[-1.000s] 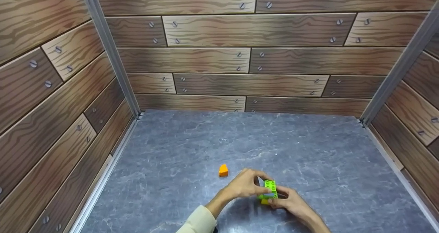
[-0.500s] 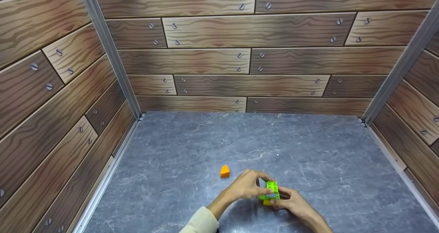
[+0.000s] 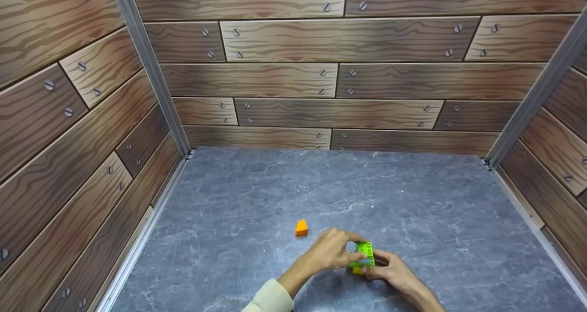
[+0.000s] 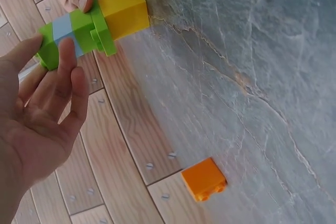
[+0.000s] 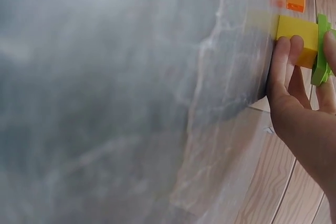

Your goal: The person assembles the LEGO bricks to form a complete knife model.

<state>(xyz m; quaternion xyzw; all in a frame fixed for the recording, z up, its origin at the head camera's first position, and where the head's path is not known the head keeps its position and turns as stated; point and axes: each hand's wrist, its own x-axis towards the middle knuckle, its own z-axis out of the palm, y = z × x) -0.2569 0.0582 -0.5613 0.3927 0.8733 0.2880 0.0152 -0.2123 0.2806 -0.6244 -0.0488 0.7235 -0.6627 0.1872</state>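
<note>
A stack of toy building bricks stands upright between both hands: a yellow brick [image 4: 126,11] at the bottom, a wider flat green plate [image 4: 103,27] on it, and a studded green block with a light blue band [image 4: 62,26] on top. My left hand [image 3: 328,251] pinches the upper green block from the left, thumb on one side and fingers on the other. From the right, my right hand [image 3: 393,271] grips the lower part; in the right wrist view its fingers lie against the yellow brick and the green plate.
A slope-sided orange brick [image 3: 301,228] lies on the grey marbled tabletop [image 3: 275,183], to the left of and beyond the stack. Walls with a wood-plank print [image 3: 284,80] enclose the table at the back and both sides, with metal posts [image 3: 156,73] in the corners.
Both hands keep their hold on the brick stack and hardly move. The whole head view shifts slightly; the orange brick stays where it lies.
</note>
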